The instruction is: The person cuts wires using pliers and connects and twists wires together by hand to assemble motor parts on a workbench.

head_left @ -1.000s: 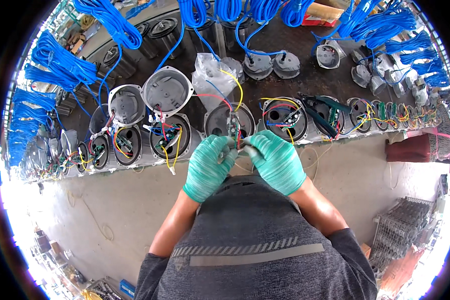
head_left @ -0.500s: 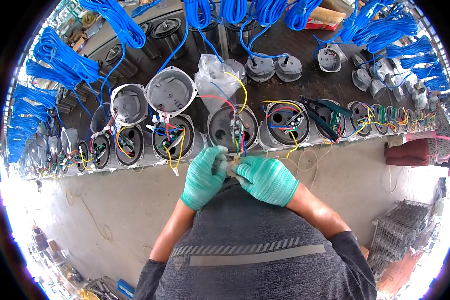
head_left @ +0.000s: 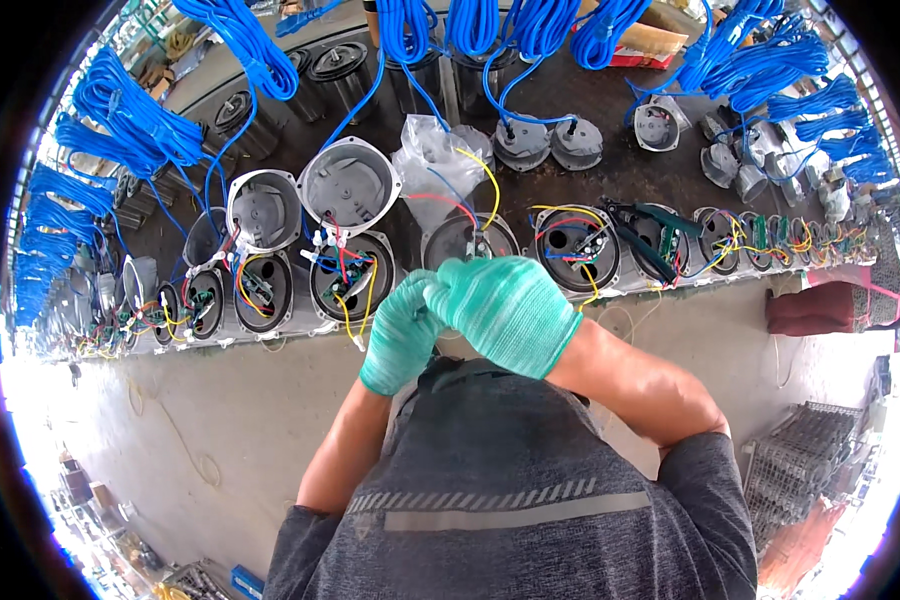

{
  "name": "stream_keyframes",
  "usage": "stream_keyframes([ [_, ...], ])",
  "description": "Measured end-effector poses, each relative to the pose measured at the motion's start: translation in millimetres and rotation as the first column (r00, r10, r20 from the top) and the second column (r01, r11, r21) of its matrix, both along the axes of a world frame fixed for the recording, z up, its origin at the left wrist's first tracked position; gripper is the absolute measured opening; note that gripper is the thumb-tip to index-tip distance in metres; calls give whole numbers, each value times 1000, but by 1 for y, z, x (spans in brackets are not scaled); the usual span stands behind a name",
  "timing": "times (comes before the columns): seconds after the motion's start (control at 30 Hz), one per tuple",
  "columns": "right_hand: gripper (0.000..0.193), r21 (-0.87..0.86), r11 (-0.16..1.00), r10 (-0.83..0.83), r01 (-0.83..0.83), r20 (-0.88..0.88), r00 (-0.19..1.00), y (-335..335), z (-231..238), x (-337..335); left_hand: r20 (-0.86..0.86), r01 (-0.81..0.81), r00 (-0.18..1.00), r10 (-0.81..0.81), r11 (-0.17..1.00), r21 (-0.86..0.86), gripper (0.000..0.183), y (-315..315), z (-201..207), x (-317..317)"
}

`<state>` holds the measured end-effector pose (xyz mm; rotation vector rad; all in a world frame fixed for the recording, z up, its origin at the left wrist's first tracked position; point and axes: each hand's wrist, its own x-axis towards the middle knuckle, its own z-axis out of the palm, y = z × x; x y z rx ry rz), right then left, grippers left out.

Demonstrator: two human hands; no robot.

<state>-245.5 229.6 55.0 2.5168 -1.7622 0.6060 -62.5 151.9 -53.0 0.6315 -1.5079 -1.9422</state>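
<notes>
Both my hands wear green knit gloves and meet before the middle round grey housing (head_left: 436,240). My left hand (head_left: 400,340) is closed, its fingertips tucked behind the other glove. Above and across it, my right hand (head_left: 505,312) is closed too, knuckles up. Whatever is between their fingers is hidden. The gloves cover the housing's lower part and most of its wiring; a yellow wire (head_left: 495,190) and a red wire (head_left: 440,198) arch out of its top. An open housing with a circuit board and loose wires (head_left: 353,275) stands just left, another housing (head_left: 578,248) just right.
Dark green-handled pliers (head_left: 667,216) lie across a housing to the right. Behind the row are a clear plastic bag (head_left: 420,150) and grey end covers (head_left: 350,185). Bundled blue cables (head_left: 240,45) hang along the far side. A wire rack (head_left: 805,465) stands lower right.
My right hand has moved up and left, over the fingers of my left hand. The central housing's lower part and circuit board, seen before, are now mostly covered.
</notes>
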Motion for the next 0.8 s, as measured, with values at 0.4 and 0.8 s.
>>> stream_keyframes([
  [0.4,39,358,878,-347,319,16,938,-134,-13,-105,106,-41,993,44,999,-31,20,-3,20,-30],
  [0.8,8,653,757,-493,-11,583,646,-19,40,-76,124,-30,992,25,999,41,20,-2,23,-38],
])
